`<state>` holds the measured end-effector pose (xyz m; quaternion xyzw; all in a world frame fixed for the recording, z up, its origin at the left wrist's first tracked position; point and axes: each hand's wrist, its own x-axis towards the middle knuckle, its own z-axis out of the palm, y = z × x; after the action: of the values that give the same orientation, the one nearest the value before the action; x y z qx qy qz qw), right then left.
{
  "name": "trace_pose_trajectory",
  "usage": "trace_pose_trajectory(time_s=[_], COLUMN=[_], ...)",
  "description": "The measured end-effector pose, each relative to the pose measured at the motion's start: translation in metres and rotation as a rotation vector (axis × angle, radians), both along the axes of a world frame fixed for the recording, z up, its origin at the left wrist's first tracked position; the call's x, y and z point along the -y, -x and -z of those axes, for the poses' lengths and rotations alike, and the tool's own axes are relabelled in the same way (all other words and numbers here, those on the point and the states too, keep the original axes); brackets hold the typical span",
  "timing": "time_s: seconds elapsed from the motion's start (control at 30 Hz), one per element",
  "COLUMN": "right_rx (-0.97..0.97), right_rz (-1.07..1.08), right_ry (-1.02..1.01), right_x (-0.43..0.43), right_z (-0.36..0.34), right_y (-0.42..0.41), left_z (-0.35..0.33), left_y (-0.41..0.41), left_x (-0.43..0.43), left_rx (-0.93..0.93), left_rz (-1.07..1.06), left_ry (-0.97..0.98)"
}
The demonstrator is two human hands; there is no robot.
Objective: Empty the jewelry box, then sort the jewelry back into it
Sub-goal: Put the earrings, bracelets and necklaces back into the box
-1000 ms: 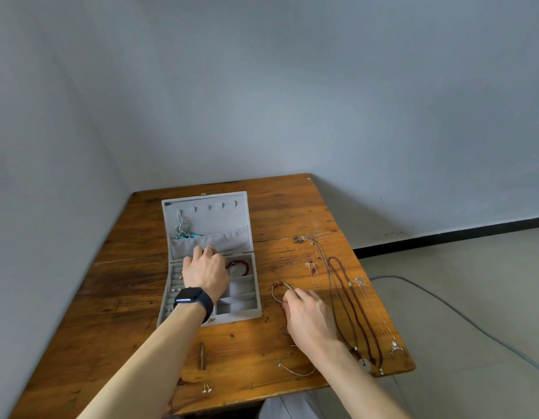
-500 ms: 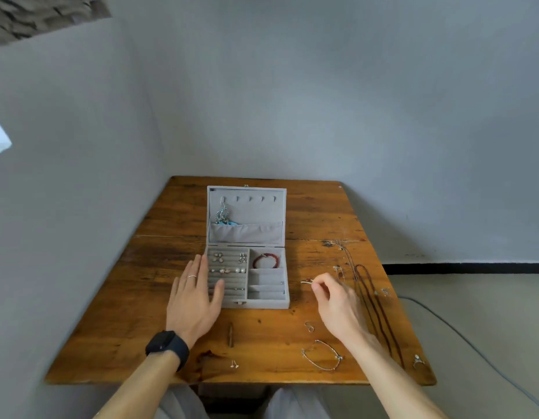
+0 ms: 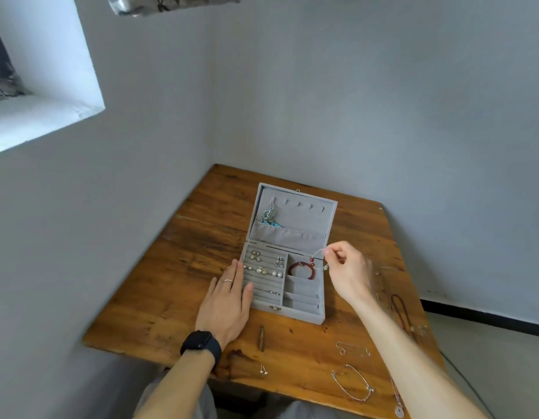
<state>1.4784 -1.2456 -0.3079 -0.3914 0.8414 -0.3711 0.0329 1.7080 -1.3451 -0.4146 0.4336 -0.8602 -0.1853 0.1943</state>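
Plainly, the open jewelry box [image 3: 292, 311] on the wooden surface [image 3: 171, 297] could skid if the left hand [image 3: 226, 303], fingers [image 3: 238, 273] straight against its side, lifts. Its lid hooks a teal necklace [image 3: 268, 216]; ring rolls hold earrings [image 3: 262, 270]; the top-right compartment holds a red bracelet [image 3: 300, 269]. Just above, the right hand [image 3: 349, 273] pinches a thin bangle [image 3: 316, 253], which may tangle.

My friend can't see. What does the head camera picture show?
A person's right hand pinches a thin silver bracelet over an open grey jewelry box on a wooden table. The left hand lies flat against the box's left side. Earrings and a red bracelet sit inside, and a silver bangle lies loose on the table.
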Motion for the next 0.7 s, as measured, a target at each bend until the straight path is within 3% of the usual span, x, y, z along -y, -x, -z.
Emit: trace_pose_trajectory(time_s=[0.33,0.5,0.7], right_rx=[0.155,-0.062,-0.159], right_rz=[-0.017,0.096,0.024], right_ry=[-0.067,-0.308,-0.291], right_x=[0.043,0.032,0.018], right_z=[0.026,0.045,0.056], right_y=[-0.010,0.002,0.010], left_z=[0.002,0.001,0.000], left_y=[0.000,-0.001,0.001], left_x=[0.000,-0.002,-0.003], left_rx=[0.008,0.007,0.022], left_rz=[-0.004,-0.005,-0.001], left_ry=[0.010,0.015,0.031])
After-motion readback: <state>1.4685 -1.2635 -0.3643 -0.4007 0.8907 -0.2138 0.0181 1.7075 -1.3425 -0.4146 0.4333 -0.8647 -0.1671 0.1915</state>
